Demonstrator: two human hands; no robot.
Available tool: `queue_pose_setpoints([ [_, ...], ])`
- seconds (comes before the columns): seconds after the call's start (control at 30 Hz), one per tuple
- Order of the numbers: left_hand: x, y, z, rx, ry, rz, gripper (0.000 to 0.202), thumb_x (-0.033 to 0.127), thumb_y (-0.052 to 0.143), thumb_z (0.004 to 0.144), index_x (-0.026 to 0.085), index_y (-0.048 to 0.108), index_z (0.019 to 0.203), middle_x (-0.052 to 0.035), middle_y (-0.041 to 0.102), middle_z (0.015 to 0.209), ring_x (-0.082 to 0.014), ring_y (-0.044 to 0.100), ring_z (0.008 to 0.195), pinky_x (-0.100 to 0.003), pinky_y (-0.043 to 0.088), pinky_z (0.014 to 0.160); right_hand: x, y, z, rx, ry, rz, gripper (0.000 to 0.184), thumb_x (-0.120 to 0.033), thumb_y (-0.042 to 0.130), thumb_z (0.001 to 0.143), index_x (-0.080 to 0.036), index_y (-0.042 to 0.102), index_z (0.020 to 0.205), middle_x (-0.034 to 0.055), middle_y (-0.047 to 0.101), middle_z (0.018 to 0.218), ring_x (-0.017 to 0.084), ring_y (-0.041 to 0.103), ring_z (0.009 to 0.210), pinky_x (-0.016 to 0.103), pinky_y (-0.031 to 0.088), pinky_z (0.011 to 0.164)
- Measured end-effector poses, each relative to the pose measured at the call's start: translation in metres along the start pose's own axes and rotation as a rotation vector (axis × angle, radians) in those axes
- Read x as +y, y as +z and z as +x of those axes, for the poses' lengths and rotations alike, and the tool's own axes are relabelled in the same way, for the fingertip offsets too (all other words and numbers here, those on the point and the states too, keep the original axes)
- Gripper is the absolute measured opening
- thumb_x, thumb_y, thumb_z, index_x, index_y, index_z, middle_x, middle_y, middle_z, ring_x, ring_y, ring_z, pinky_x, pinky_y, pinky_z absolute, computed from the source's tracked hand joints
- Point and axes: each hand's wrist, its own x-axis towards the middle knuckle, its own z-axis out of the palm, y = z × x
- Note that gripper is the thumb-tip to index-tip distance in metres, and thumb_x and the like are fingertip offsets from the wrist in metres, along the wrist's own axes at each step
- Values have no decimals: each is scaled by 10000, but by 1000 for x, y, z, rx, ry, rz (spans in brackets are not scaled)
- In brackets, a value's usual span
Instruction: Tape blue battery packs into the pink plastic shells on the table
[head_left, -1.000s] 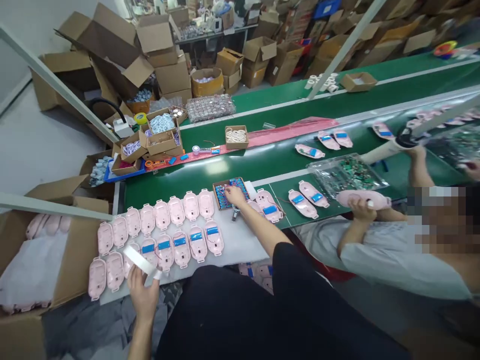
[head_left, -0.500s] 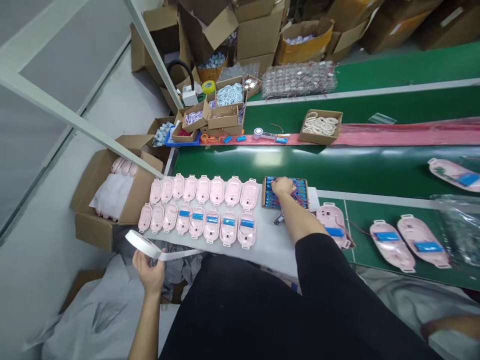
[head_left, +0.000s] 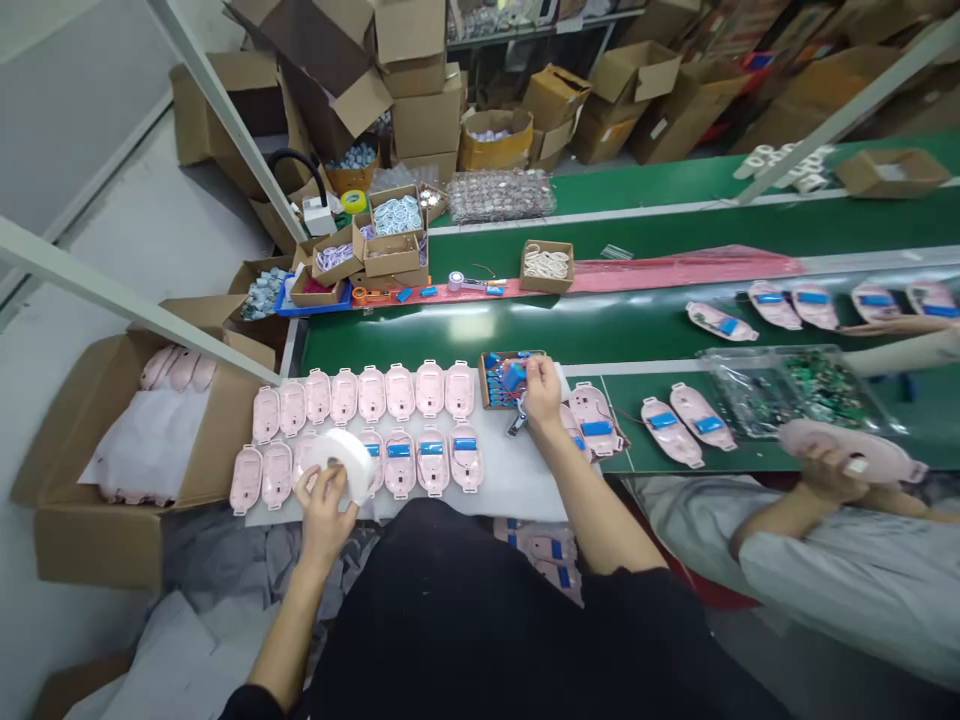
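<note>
My left hand (head_left: 322, 505) grips a white roll of tape (head_left: 346, 463) over the near row of pink plastic shells (head_left: 420, 462). Two rows of these shells lie on a white foam sheet (head_left: 517, 485); several in the near row carry blue batteries. My right hand (head_left: 541, 388) is closed on a blue battery (head_left: 514, 377) with red wires, lifted just above a small cardboard box of batteries (head_left: 499, 378). A pink shell with a battery (head_left: 596, 420) lies right of that hand.
A green conveyor belt (head_left: 615, 330) runs behind the sheet. Small boxes of parts (head_left: 375, 250) sit at its far left. A large carton of pink shells (head_left: 135, 440) stands left. A co-worker's hand (head_left: 825, 470) at right holds a pink housing beside a tray of circuit boards (head_left: 787, 385).
My left hand has brought the tape roll up from beside my lap over the near row of shells. My right hand has lifted a battery out of the box.
</note>
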Motion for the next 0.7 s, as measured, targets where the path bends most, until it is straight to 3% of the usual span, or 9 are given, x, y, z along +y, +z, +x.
queue_pose_setpoints([
  [0.13,20,16,17,-167,147,-41,522,110,613,832,216,666,1341,-131,675,1254,-357,474,1280,-505,414,1096,-53,24,-64,-240,119,187,419,-596,437,1028,-233,643,994,55,700,843,238,664,793,345,551,727],
  [0.27,32,24,24,-271,207,-16,640,56,578,812,224,627,1428,-118,677,1294,-344,491,1218,-494,422,1086,-95,52,-108,-401,92,58,343,-501,461,1030,-242,675,961,62,700,840,238,662,781,339,517,782],
  [0.37,32,24,23,-316,220,7,678,31,536,815,250,615,1452,-114,674,1315,-327,516,1176,-495,427,1081,-108,66,-115,-450,44,-59,307,-432,456,1029,-253,704,1002,66,700,839,249,672,798,328,492,797],
  [0.53,29,18,19,-313,242,-7,665,10,510,859,293,614,1452,-87,697,1286,-300,532,1148,-448,458,1055,-115,78,-106,-521,-3,-154,303,-355,453,1027,-252,735,1071,63,734,861,256,695,828,314,487,801],
  [0.7,21,5,24,-303,244,-72,671,-24,509,861,337,632,1413,-54,710,1241,-286,541,1080,-427,471,1012,-119,84,-99,-712,37,-125,261,-348,542,1007,-251,772,1085,69,774,895,274,727,913,357,505,904],
])
